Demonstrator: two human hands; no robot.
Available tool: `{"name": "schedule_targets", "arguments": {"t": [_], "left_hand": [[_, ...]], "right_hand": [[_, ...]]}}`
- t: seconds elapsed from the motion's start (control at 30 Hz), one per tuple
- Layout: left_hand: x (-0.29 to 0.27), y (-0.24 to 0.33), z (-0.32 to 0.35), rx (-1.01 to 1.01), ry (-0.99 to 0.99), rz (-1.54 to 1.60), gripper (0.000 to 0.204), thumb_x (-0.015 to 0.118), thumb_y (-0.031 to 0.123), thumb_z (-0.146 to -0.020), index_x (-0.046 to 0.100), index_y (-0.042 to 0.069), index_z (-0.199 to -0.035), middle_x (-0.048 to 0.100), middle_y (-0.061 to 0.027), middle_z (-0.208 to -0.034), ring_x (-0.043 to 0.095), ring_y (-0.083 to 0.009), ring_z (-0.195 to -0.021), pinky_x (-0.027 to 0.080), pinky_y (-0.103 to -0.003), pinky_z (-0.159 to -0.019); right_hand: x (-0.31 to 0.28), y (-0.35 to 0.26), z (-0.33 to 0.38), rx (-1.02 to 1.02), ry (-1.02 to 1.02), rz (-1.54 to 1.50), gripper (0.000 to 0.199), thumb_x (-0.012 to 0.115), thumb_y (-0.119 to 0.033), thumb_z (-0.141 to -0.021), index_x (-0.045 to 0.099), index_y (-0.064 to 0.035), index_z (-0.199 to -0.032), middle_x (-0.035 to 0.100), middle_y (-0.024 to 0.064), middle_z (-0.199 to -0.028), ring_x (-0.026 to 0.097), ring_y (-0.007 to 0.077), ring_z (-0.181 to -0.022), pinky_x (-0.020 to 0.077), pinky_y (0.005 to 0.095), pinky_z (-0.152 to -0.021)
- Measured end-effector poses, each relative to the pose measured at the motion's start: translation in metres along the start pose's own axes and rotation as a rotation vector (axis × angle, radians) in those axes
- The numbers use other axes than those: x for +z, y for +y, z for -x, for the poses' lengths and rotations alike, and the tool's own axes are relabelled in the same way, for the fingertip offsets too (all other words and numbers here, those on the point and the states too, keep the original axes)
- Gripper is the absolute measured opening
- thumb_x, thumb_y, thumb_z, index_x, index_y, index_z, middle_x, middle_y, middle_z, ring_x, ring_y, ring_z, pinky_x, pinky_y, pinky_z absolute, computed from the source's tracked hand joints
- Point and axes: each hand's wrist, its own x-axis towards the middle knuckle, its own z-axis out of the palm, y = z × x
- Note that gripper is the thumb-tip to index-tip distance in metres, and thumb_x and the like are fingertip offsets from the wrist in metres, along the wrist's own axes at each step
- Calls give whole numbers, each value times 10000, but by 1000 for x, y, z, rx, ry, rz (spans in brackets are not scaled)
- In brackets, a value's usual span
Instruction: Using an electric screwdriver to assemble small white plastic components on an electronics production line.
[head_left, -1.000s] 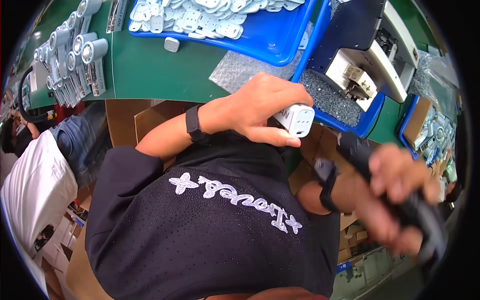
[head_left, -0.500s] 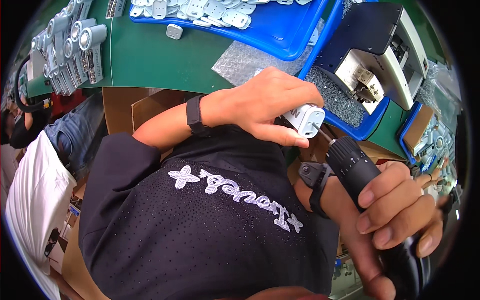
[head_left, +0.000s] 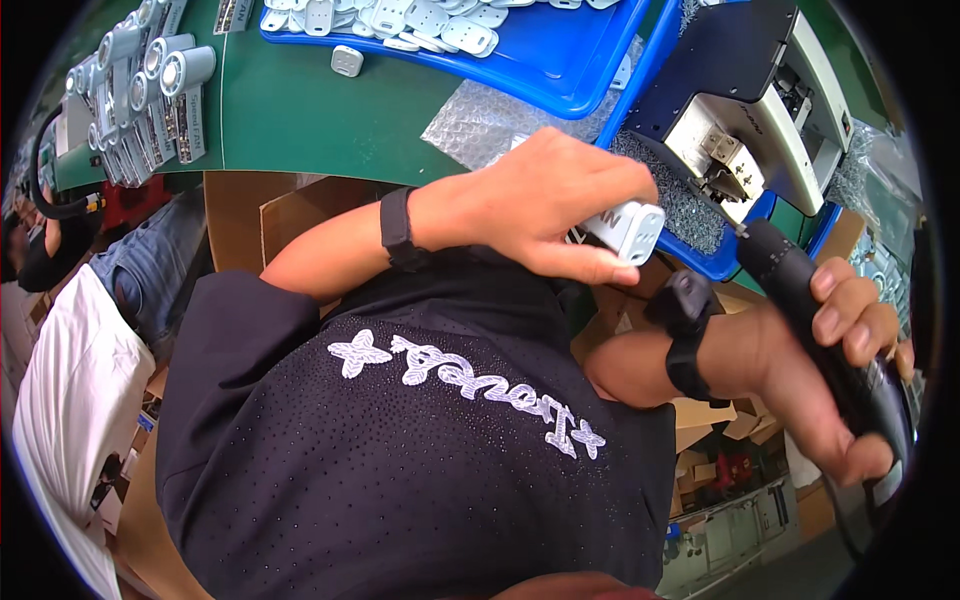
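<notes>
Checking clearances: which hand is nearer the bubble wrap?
Left. The left hand, holding a white device, is at the near edge of the bubble wrap; the right hand, holding a black driver, is farther right.

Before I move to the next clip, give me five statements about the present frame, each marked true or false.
1. The left hand holds a white rectangular device. True.
2. The right hand grips a black power screwdriver. True.
3. The screwdriver's tip touches the white device. False: the two are apart.
4. One small white plastic plate lies on the green table, outside the blue tray. True.
5. Only one wrist wears a black band. False: there is a left wristband and a right wristband.
</notes>
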Motion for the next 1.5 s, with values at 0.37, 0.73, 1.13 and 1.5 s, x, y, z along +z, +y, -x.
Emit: {"name": "schedule_targets", "arguments": {"t": [0.37, 0.73, 1.13, 1.5], "left_hand": [[-6, -10, -2, 82, 39, 27, 548, 743, 453, -796, 607, -20, -1036, 651, -147, -885, 660, -338, -726, 522, -385, -605], [-5, -2, 1, 69, 41, 38, 544, 745, 451, -795, 606, -16, -1037, 650, -141, -874, 657, -336, -727, 514, -385, -602], [-3, -6, 5, 60, 49, 60, 543, 746, 470, -794, 610, -3, -1023, 651, -126, -866, 661, -330, -735, 510, -388, -596], [-4, -5, 3, 41, 19, 41, 552, 756, 460, -783, 617, -9, -1039, 663, -136, -888, 673, -325, -744, 529, -377, -610]], "right_hand": [[-11, 7, 14, 178, -230, -104, 748, 679, -735, -766, 563, -56, -1057, 608, 74, -871, 567, 200, -656, 457, 377, -688], [32, -1, 13, -3, -349, -253, 787, 775, -706, -690, 500, -97, -1106, 534, -7, -791, 489, 108, -597, 391, 319, -661], [14, -1, 3, -35, -132, 22, 717, 598, -791, -746, 571, -97, -924, 539, 37, -738, 497, 161, -549, 404, 358, -586], [0, -1, 15, 181, -127, -51, 732, 659, -748, -757, 613, -82, -1056, 571, 38, -779, 514, 155, -587, 430, 376, -639]]}}
